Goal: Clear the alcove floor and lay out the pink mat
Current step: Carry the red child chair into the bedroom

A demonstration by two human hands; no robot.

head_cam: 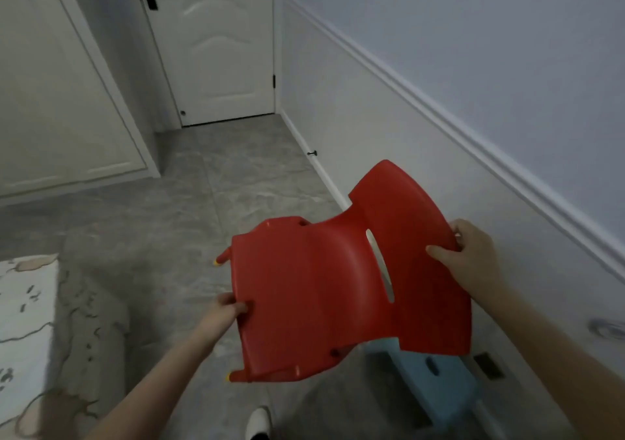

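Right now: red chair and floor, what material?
Red chair: looks like moulded plastic, one-piece curved shell with a smooth satin sheen and yellow leg tips. Floor: seemingly stone-look tile, grey marbled pattern with straight grout lines, fairly matt.

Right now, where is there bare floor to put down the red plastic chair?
The grey tiled floor is bare from the white door to the red plastic chair, between the white wardrobe and the skirting. It is crowded by the wall under the chair, where a light blue plastic chair stands, and at left by the patterned bedding.
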